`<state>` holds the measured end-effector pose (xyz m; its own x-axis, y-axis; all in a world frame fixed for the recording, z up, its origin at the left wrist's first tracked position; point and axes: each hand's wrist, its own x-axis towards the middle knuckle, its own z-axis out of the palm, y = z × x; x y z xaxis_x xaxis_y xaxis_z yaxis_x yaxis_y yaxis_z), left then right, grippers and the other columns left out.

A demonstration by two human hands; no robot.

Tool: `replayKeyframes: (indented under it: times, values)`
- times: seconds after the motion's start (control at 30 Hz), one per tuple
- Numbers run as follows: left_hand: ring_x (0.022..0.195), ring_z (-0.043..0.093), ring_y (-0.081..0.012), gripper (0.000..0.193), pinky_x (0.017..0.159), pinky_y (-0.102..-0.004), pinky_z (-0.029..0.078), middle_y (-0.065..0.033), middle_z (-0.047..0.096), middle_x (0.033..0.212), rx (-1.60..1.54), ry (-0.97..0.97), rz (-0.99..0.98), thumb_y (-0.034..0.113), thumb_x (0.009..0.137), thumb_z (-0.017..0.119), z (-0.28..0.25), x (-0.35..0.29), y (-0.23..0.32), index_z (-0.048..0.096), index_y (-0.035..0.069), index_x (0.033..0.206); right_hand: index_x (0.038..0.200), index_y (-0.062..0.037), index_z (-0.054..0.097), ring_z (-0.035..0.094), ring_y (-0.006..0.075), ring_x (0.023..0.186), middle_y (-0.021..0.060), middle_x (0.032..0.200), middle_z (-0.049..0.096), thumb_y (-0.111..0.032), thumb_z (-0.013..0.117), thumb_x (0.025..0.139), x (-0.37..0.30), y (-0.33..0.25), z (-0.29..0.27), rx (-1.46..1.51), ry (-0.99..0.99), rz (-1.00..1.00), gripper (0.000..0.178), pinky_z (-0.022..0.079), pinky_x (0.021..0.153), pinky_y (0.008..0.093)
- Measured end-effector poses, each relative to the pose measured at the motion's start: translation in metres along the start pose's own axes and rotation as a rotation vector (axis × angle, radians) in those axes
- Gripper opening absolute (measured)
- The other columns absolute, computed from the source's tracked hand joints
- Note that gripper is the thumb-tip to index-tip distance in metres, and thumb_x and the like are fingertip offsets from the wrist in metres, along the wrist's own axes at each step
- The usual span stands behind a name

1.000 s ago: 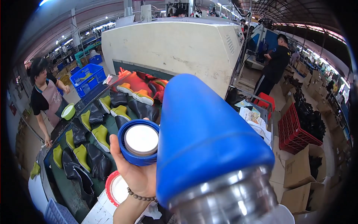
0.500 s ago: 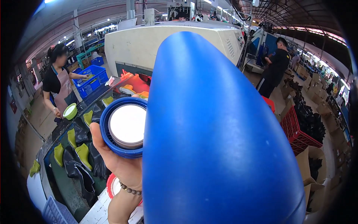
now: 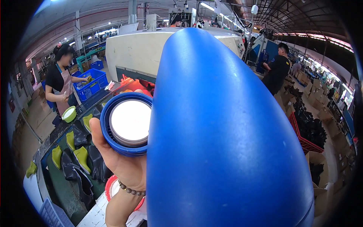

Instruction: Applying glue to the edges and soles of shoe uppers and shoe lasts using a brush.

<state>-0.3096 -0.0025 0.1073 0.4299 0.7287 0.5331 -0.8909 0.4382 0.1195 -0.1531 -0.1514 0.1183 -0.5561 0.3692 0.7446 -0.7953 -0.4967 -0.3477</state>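
My left hand (image 3: 126,166), with a beaded bracelet at the wrist, holds up a round blue lid (image 3: 109,142) with a white disc in its middle. My thumb lies along the lid's left side and a fingertip shows over the top. A big smooth blue plastic container (image 3: 227,143) fills the middle and right, very near to me, and covers the lid's right edge. Whether lid and container touch cannot be told. My right hand is out of sight. Below my left hand, a red-rimmed bowl (image 3: 109,186) with white contents is partly hidden by my wrist.
Black uppers (image 3: 75,170) and yellow-green shoe parts (image 3: 81,157) lie on a dark green belt (image 3: 62,189) at left. By a green bowl (image 3: 69,114) and blue crate (image 3: 100,79) stands a co-worker (image 3: 62,75). Behind is a cream machine (image 3: 132,51); at right, another person (image 3: 278,70) and a red crate (image 3: 302,136).
The view has shifted slightly. More of the lid's right side shows beside the container. The left co-worker's near hand has moved up, away from the green bowl.
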Motion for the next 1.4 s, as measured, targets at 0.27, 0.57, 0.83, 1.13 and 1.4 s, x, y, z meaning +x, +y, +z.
replayKeyframes:
  times: [0.27, 0.57, 0.83, 1.13, 1.4]
  values:
    - [0.122, 0.065, -0.0298, 0.071, 0.105, -0.0479, 0.054, -0.0152, 0.066, 0.134, -0.041, 0.031, -0.056, 0.064, 0.100, 0.046, 0.004, 0.004, -0.010, 0.060, 0.005, 0.137, 0.073, -0.0182, 0.055, 0.048, 0.0016, 0.049, -0.0119, 0.054, 0.048, -0.019, 0.032, 0.111, 0.007, 0.002, -0.002, 0.006, -0.089, -0.024, 0.045, 0.038, 0.047, 0.0171]
    - [0.125, 0.062, -0.0297, 0.070, 0.106, -0.0475, 0.052, -0.0146, 0.063, 0.137, -0.066, -0.004, -0.060, 0.064, 0.101, 0.046, 0.010, 0.007, -0.009, 0.059, 0.007, 0.139, 0.060, -0.0233, 0.050, 0.051, 0.0016, 0.053, -0.0109, 0.053, 0.049, -0.015, 0.038, 0.108, 0.031, -0.002, 0.006, -0.028, -0.055, 0.005, 0.050, 0.040, 0.050, 0.0161]
    - [0.129, 0.058, -0.0309, 0.069, 0.110, -0.0493, 0.049, -0.0151, 0.059, 0.142, -0.087, -0.019, 0.003, 0.064, 0.100, 0.048, 0.033, 0.010, -0.002, 0.058, 0.007, 0.139, 0.058, -0.0236, 0.048, 0.055, 0.0040, 0.057, -0.0083, 0.057, 0.054, -0.005, 0.047, 0.098, 0.046, 0.002, 0.000, 0.024, -0.284, -0.047, 0.044, 0.041, 0.053, 0.0183]
    - [0.132, 0.055, -0.0332, 0.071, 0.110, -0.0503, 0.048, -0.0196, 0.053, 0.147, -0.073, -0.053, -0.065, 0.065, 0.099, 0.049, 0.032, 0.014, -0.006, 0.058, 0.007, 0.139, 0.061, -0.0222, 0.050, 0.055, 0.0045, 0.057, -0.0079, 0.058, 0.055, -0.005, 0.045, 0.099, 0.052, -0.006, 0.005, 0.004, -0.324, 0.003, 0.042, 0.041, 0.052, 0.0185]
    - [0.132, 0.055, -0.0329, 0.074, 0.109, -0.0503, 0.049, -0.0183, 0.053, 0.147, -0.108, -0.082, -0.089, 0.067, 0.097, 0.052, 0.040, 0.015, 0.000, 0.058, 0.006, 0.139, 0.065, -0.0213, 0.050, 0.055, 0.0050, 0.057, -0.0078, 0.057, 0.053, -0.008, 0.045, 0.101, 0.052, -0.001, 0.014, 0.004, -0.219, -0.006, 0.039, 0.042, 0.052, 0.0185]
